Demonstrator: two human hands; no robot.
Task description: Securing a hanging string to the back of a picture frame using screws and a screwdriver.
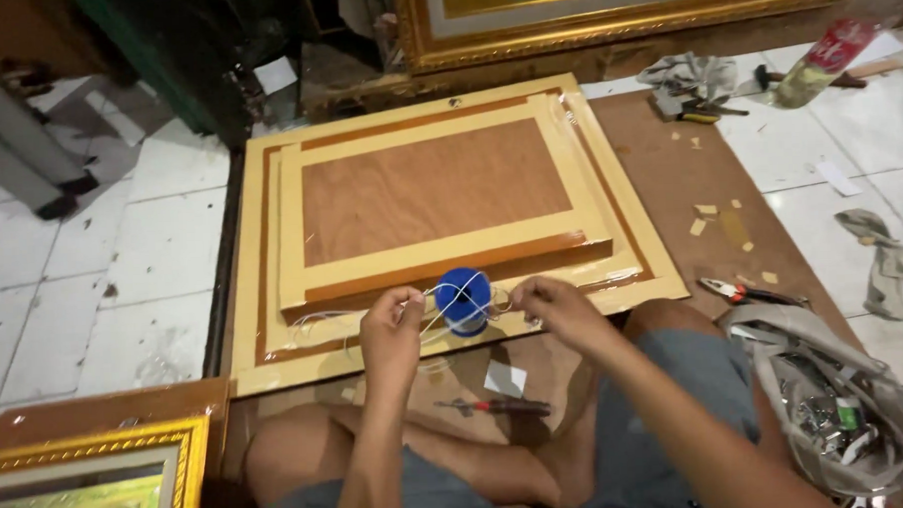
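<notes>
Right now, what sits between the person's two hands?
In the head view, a blue round spool of thin white string sits between the left hand and right hand, above the frame's back.

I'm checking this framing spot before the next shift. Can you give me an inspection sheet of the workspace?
Surface: brown board on white tiled floor.
Job's things: blue spool with thin white line, on face-down frame back.
Clutter: screwdriver, pliers, rags, tape scraps, open bag.
Grippers: left hand and right hand each pinch line beside the spool.
Cables: nothing seen.
Surroundings: gilt frames, bottle.
</notes>
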